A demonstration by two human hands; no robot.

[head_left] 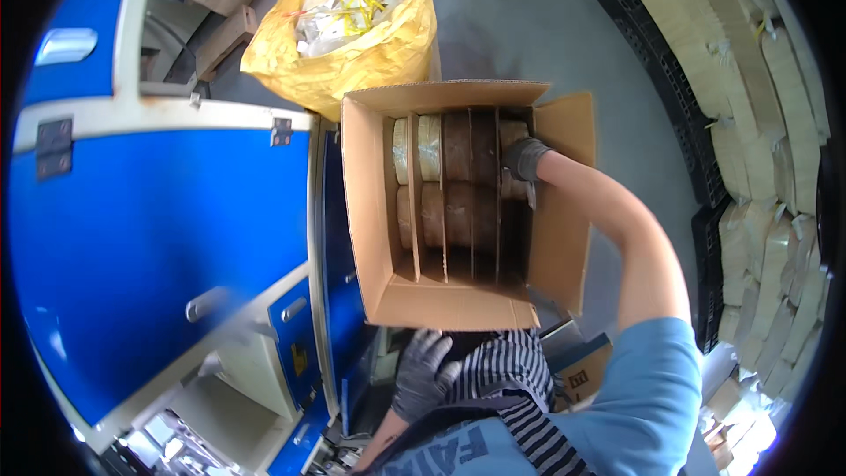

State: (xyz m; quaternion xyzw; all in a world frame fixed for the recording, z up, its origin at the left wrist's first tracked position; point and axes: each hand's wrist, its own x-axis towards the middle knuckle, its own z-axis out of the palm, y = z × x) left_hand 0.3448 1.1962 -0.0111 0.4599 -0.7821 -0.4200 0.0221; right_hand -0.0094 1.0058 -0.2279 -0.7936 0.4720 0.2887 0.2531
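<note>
An open cardboard box [449, 304] stands in front of me, with upright cardboard dividers [414, 238] inside. Between them sit plastic-wrapped rolls: pale yellowish ones [428, 148] at the far left and brown ones [456, 145] beside and nearer. My right hand [527, 159], in a dark grey glove, reaches into the box's right-hand slot. It is closed on a light brown wrapped roll [514, 131], which shows on both sides of the hand; the fingertips are hidden. My left hand [426, 375], gloved too, is apart from the rolls below the box's near edge, its fingers stretched out.
A yellow sack [370, 53] full of plastic scraps stands beyond the box. Blue-fronted cabinets [167, 256] line the left, close to the box. Stacks of pale wrapped bundles [696, 44] on black pallets [661, 70] fill the right side, across grey floor [511, 18].
</note>
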